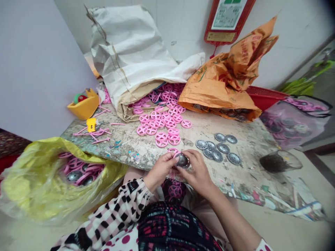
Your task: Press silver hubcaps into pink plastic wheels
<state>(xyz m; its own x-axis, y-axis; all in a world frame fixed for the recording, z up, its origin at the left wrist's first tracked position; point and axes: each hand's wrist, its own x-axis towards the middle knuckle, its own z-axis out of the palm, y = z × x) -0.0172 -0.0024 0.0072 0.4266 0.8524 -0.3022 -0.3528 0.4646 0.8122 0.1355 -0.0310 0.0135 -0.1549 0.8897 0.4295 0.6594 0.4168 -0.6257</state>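
Observation:
Close to the table's front edge, my left hand (161, 170) pinches a pink plastic wheel ring (172, 150), mostly covered by the fingers. My right hand (196, 170) grips a round grey hubcap-like disc (183, 161) right beside it; the left thumb touches the disc. Whether ring and disc are joined I cannot tell. Behind my hands lies a spread of pink spoked wheel rings (159, 122), spilling from a white woven sack (136, 45). Several loose grey discs (217, 155) rest on the table to the right. More pink rings (175, 190) sit in my lap below.
An orange sack (220, 87) of grey discs stands at the back right. On the left are a yellow tape dispenser (83, 104), pink rods (96, 133) and a yellow bag (34, 174) of wheels. A dark-filled cup (277, 162) and a clear bag (290, 122) are right.

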